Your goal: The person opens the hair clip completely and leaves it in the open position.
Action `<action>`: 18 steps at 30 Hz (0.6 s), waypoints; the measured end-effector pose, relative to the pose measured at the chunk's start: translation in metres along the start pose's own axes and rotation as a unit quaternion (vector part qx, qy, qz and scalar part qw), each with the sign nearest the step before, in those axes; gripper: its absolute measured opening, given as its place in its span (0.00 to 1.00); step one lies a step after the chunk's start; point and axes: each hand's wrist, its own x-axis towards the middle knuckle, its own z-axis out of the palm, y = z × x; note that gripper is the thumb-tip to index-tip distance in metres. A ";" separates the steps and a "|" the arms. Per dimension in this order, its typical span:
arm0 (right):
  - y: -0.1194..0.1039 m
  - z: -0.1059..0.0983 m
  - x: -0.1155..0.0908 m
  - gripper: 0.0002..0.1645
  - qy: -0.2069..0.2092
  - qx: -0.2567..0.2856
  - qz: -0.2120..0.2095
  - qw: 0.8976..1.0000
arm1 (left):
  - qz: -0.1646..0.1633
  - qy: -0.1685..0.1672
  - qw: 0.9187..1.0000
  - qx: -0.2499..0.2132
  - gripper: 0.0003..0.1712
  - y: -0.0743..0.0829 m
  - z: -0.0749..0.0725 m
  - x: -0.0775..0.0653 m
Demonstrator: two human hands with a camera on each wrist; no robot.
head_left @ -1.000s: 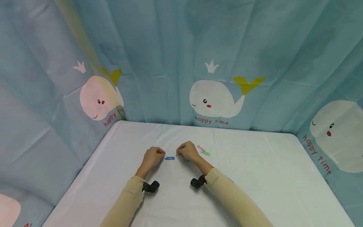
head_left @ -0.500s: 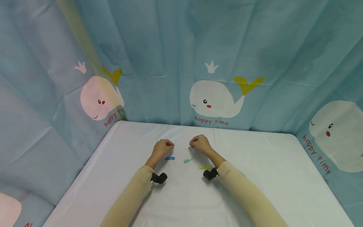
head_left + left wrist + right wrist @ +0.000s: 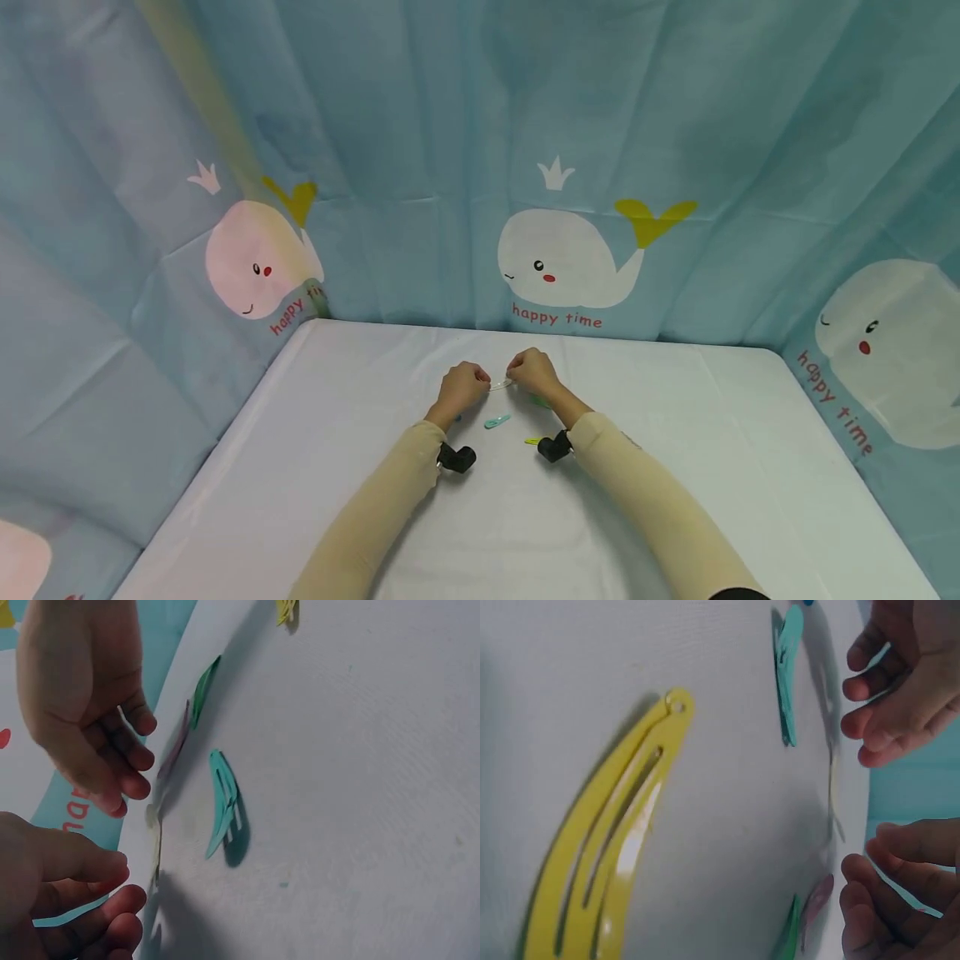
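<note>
A white snap hair clip (image 3: 498, 386) lies on the table between my two hands. My left hand (image 3: 463, 385) is just left of it, its fingers bent loosely with a gap between thumb and fingertips. On the clip's right side, my right hand (image 3: 533, 372) hovers with loosely bent fingers. Both wrist views show neither hand plainly gripping the white clip (image 3: 834, 787). Nearer to me lies a teal hair clip (image 3: 223, 799). A yellow hair clip (image 3: 604, 840) rests below my right wrist. Green (image 3: 202, 691) and pink (image 3: 176, 742) clips lie close together by my right hand.
A blue clip (image 3: 458, 418) is mostly hidden by my left hand. The white-covered table (image 3: 697, 467) meets a blue whale-print curtain (image 3: 420, 167) at the back. Black wrist cameras (image 3: 457, 458) sit at both sleeves.
My left hand has moved right, from above the blue clip to the white clip's left end. My right hand first went up and right, uncovering the teal clip, and now stays near the white clip.
</note>
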 end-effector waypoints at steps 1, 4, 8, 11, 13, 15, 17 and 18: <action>0.000 0.001 0.001 0.06 0.001 -0.005 -0.001 1.000 | -0.001 0.003 1.000 0.009 0.04 0.001 0.001 0.001; -0.002 0.003 0.002 0.06 0.001 -0.014 -0.006 1.000 | -0.005 0.014 0.999 0.035 0.04 0.003 0.005 0.003; -0.003 0.004 0.002 0.06 0.002 -0.029 -0.006 1.000 | -0.003 0.023 0.998 0.050 0.03 0.006 0.007 0.004; -0.003 0.004 0.002 0.06 0.002 -0.041 -0.004 0.999 | 0.003 0.025 0.998 0.054 0.03 0.007 0.009 0.005; -0.004 0.004 0.001 0.06 0.002 -0.046 0.000 0.999 | 0.004 0.025 0.998 0.057 0.03 0.007 0.011 0.005; -0.004 0.005 0.001 0.07 0.001 -0.051 0.004 0.999 | 0.003 0.025 0.998 0.059 0.03 0.006 0.013 0.006; -0.004 0.006 0.000 0.07 -0.001 -0.052 0.007 0.999 | 0.000 0.026 0.998 0.057 0.03 0.006 0.014 0.007; -0.004 0.006 0.000 0.07 -0.002 -0.052 0.008 0.999 | -0.002 0.026 0.998 0.056 0.03 0.005 0.015 0.007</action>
